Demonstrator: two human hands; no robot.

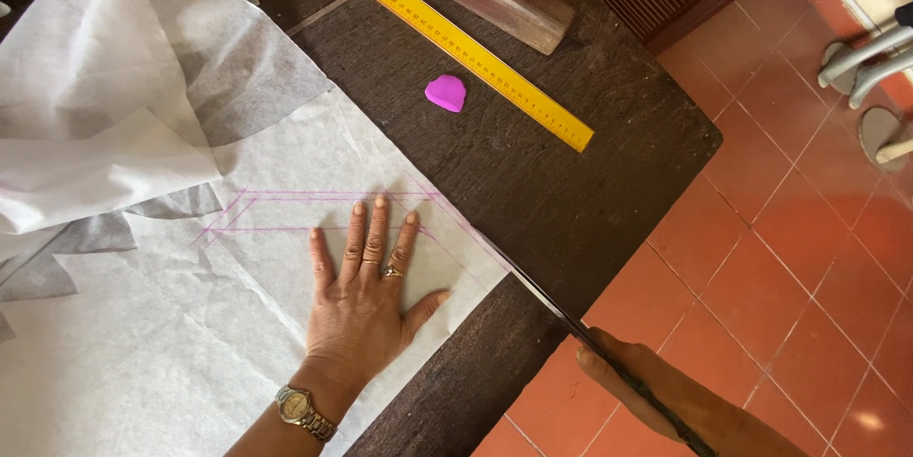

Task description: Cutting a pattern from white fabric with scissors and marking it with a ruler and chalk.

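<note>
Two hands: left hand [366, 300] flat, fingers spread, on white paper [190, 324]; right hand [656, 386], grip closed around scissors [571, 324] at surface's right edge
Surface: dark wood [590, 200]; yellow ruler [456, 38], pink chalk [445, 93]
Room: red floor tiles [789, 257]

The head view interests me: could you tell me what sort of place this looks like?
Probably a home sewing or tailoring space: white fabric marked with pink lines lies on a dark wooden table, beside a yellow ruler and pink chalk, over a terracotta tile floor.

No packages, labels, signs or screens anywhere in view.
</note>
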